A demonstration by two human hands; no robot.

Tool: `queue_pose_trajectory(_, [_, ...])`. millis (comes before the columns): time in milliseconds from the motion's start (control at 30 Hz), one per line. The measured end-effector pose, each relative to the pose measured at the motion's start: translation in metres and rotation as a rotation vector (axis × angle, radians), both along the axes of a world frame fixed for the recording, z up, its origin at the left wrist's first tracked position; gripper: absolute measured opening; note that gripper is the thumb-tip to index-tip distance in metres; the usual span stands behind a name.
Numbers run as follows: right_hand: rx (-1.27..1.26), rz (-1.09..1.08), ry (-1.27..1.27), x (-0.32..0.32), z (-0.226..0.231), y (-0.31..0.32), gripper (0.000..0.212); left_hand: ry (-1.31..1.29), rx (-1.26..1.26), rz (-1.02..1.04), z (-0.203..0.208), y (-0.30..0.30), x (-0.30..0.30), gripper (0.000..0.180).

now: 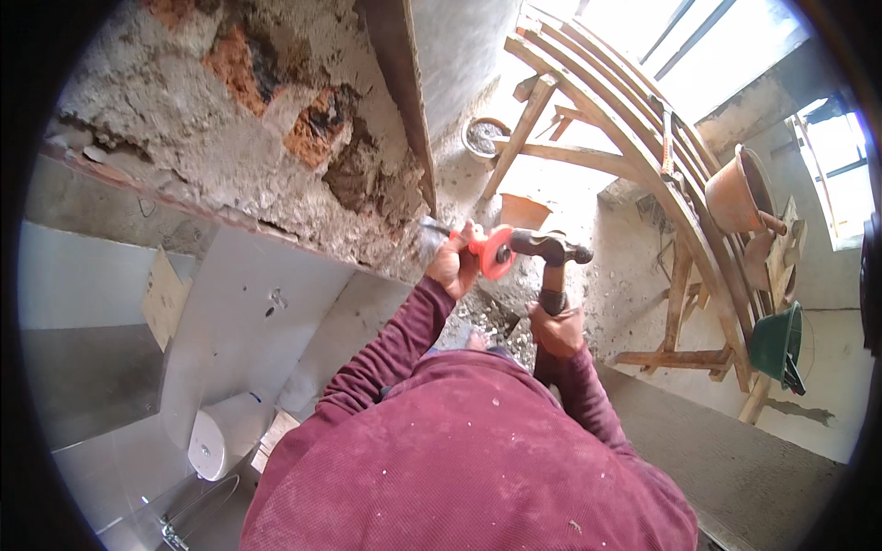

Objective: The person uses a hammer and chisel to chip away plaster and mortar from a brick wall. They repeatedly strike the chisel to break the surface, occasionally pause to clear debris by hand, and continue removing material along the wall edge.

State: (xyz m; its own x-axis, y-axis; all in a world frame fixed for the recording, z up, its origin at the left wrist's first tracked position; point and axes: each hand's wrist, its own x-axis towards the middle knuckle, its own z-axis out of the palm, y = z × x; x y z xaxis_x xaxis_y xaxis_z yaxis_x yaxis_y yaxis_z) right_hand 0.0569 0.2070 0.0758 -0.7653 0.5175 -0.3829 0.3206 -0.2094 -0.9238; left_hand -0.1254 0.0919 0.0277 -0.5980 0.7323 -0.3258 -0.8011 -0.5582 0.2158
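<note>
My left hand is closed around a chisel with an orange-red round hand guard. Its metal tip points left, at the rough broken edge of a plastered masonry wall with patches of orange brick laid bare. My right hand grips the dark handle of a hammer. The hammer's head is right at the struck end of the chisel, beside the guard; whether they touch I cannot tell. Chips of rubble lie on the floor below my hands.
A wooden trestle platform of long planks stands at the right. On it are an orange bucket and a green bucket. A tub of grey mix sits on the floor beyond. A white cylinder is at lower left.
</note>
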Motion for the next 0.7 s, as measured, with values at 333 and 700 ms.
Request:
queue_pose_trajectory(333, [0.682,0.073,0.164,-0.002,0.013,-0.009,0.010,-0.032,-0.062,-0.013,0.001,-0.006,-0.006,0.015])
queue_pose_trajectory(700, [0.407,-0.043,0.218,0.008,0.000,-0.007,0.005,0.005,0.065,-0.015,-0.025,-0.005,-0.011,0.017])
